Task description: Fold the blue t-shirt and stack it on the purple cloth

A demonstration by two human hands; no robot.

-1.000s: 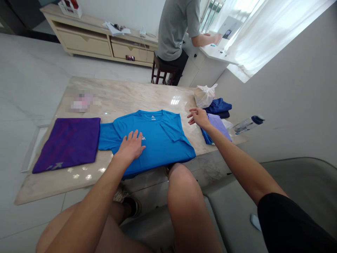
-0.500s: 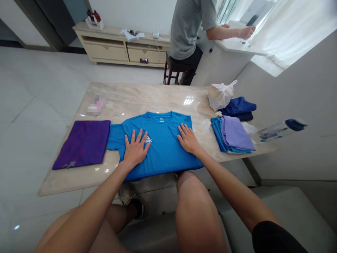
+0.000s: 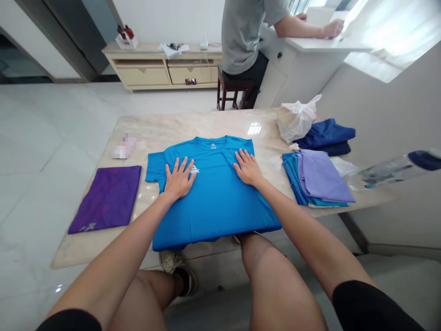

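A blue T-shirt (image 3: 213, 207) with a white chest logo lies front up on the marble-look table (image 3: 165, 122), its collar at the far side and its lower part over the near edge. My left hand (image 3: 179, 178) rests flat on its chest beside the logo, fingers spread. Flat on the other side, near the sleeve, lies my right hand (image 3: 248, 168), fingers stretched out. The right sleeve is partly folded in over the shirt front. A folded purple garment (image 3: 106, 197) lies left of the shirt.
Right of the shirt is a stack of folded clothes (image 3: 322, 177), with dark blue clothes (image 3: 327, 133), a white plastic bag (image 3: 296, 119) and a clear bottle (image 3: 389, 172) around it. Behind the table, a person in grey (image 3: 243, 39) sits on a stool (image 3: 232, 85).
The blue T-shirt has shifted away from me under both flat hands, apart from the purple garment now. The head view has also moved a little.
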